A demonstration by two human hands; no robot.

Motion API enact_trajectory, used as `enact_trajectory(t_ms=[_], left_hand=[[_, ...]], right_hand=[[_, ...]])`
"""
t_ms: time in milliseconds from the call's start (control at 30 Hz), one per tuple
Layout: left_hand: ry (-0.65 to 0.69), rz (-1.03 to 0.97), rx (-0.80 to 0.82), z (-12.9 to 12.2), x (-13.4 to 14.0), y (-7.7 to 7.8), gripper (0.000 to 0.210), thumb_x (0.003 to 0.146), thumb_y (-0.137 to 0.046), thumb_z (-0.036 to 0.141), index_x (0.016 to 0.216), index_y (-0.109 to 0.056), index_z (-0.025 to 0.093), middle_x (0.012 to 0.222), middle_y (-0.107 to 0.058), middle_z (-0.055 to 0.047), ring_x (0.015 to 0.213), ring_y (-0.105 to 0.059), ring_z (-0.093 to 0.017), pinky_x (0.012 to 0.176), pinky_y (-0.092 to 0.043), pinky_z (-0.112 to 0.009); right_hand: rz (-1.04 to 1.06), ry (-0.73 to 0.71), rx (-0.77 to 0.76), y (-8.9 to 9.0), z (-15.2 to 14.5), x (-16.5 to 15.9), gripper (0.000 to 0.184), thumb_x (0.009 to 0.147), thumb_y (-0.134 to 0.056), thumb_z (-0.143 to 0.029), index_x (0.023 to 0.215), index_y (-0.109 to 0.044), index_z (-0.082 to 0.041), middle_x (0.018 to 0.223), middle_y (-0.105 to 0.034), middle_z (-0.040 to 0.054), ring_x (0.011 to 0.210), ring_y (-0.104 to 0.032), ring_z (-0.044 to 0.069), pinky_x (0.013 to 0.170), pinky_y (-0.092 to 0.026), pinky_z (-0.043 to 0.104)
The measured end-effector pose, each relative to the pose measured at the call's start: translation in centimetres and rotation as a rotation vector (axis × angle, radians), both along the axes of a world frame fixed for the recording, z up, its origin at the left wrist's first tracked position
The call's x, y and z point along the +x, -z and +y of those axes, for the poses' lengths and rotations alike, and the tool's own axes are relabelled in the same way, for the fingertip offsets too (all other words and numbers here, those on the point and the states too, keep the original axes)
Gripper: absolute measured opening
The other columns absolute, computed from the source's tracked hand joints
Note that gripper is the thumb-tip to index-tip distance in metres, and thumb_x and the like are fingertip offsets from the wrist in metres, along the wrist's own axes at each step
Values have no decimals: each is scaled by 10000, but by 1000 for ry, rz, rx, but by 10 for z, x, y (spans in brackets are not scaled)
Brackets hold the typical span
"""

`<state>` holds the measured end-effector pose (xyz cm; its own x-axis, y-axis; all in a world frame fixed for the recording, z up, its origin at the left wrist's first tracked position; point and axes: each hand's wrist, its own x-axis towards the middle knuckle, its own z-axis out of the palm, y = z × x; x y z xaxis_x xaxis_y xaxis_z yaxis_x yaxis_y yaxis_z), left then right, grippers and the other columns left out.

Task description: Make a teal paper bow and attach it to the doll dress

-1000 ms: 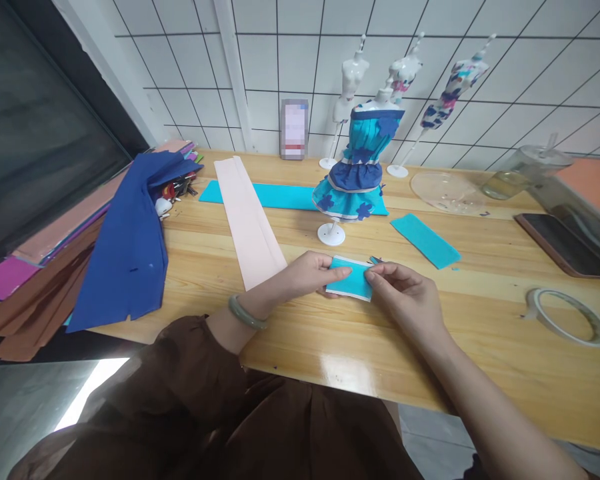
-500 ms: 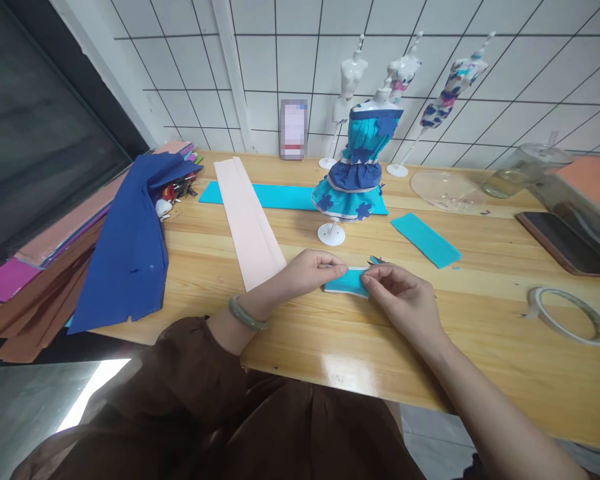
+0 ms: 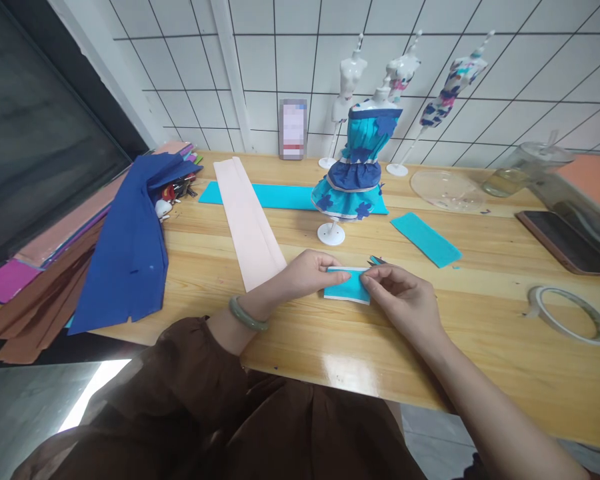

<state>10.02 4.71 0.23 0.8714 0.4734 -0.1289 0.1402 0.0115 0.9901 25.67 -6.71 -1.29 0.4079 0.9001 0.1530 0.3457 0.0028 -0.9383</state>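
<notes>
A small turquoise crepe paper piece (image 3: 347,288) with white strips along its top and bottom edges is held just over the table. My left hand (image 3: 313,272) grips its upper left part, thumb lying across the front. At its right edge, my right hand (image 3: 403,290) pinches the paper between thumb and fingertips. Partly hidden behind the right fingers are scissors (image 3: 375,261). Beyond the hands stands a small dress form (image 3: 365,160) in a turquoise and dark blue paper dress. A pale pink paper strip (image 3: 247,223) lies beside my left forearm.
A turquoise strip (image 3: 285,197) and a turquoise rectangle (image 3: 427,240) lie farther back. Blue paper (image 3: 123,247) covers the left side. At right are a tape roll (image 3: 573,315), a dark tablet-like device (image 3: 567,241) and a clear plate (image 3: 447,190). A phone (image 3: 293,130) leans on the tiled wall.
The turquoise piece now shows more of its face and its lower edge sits slightly lower. My left thumb has shifted right across it. My right hand has barely moved.
</notes>
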Motion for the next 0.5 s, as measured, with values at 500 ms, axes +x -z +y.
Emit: enact_trajectory(t_ms=[500], left_hand=[[-115,-5,-139,-2,1,-11,277,699,-632,383,708,-601,108,623,-577,-6,566,-511,-89,510,-377,-203]], right_hand=[[258,-34,-7,-5,5,-1,441,658,-709,-373,1037,-535,-230,741,-621,9,687,-598,161,644,-491,305]])
